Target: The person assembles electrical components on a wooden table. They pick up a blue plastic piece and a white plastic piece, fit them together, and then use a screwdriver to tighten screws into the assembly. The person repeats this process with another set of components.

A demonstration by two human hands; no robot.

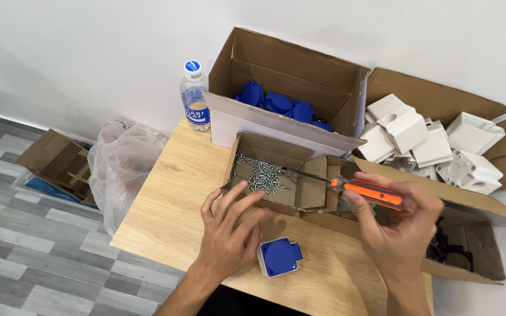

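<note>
Screws (263, 175) fill the small cardboard tray (300, 196); left hand (229, 231) reaches in, fingers spread, while right hand (396, 225) grips an orange screwdriver (370, 192), tip over them; blue-lidded socket (278, 256) waits nearer.

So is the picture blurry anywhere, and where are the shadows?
Head view: mostly sharp, with the screws crisp; the right hand around the orange screwdriver looks slightly soft. Light is soft and even; faint shadows lie under the left hand and on the wall left of the bottle. No strong glare.
</note>
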